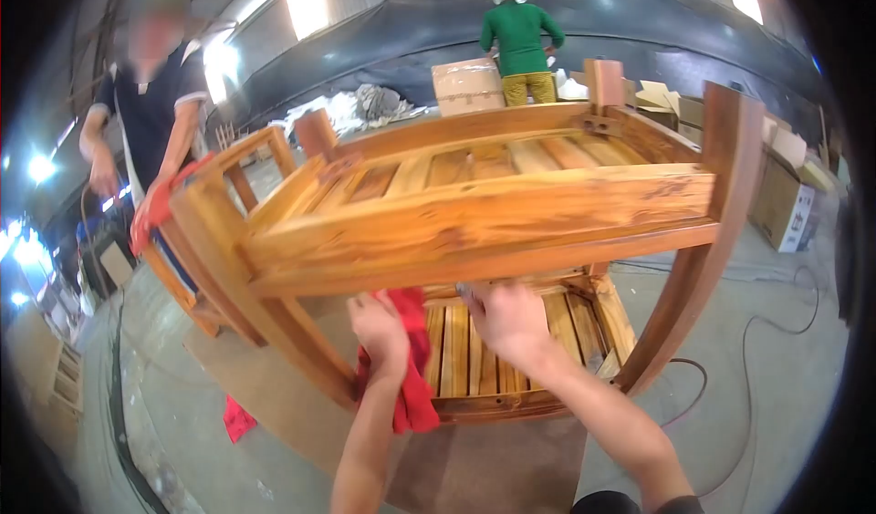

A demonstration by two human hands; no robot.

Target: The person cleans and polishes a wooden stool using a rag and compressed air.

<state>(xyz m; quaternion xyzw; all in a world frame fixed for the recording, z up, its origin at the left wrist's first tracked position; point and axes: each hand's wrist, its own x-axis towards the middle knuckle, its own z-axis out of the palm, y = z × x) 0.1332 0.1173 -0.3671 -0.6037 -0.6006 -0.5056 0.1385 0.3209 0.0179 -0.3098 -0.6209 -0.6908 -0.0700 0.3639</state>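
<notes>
A varnished wooden furniture frame (484,218) with slatted surfaces fills the middle of the view. My left hand (379,330) is closed on a red cloth (418,368), which hangs down in front of the lower slats (484,354). Just under the front rail, my right hand (513,318) is curled closed. A small greyish bit shows at its fingertips, too blurred to name. Both hands are below the upper slatted part (474,163), left of the right leg (698,277).
At the left, a co-worker (151,103) rests a hand on red cloth over another wooden frame. A person in green (522,44) stands at the back by a cardboard box (467,85). A red scrap (238,419) and a hose (746,368) lie on the floor.
</notes>
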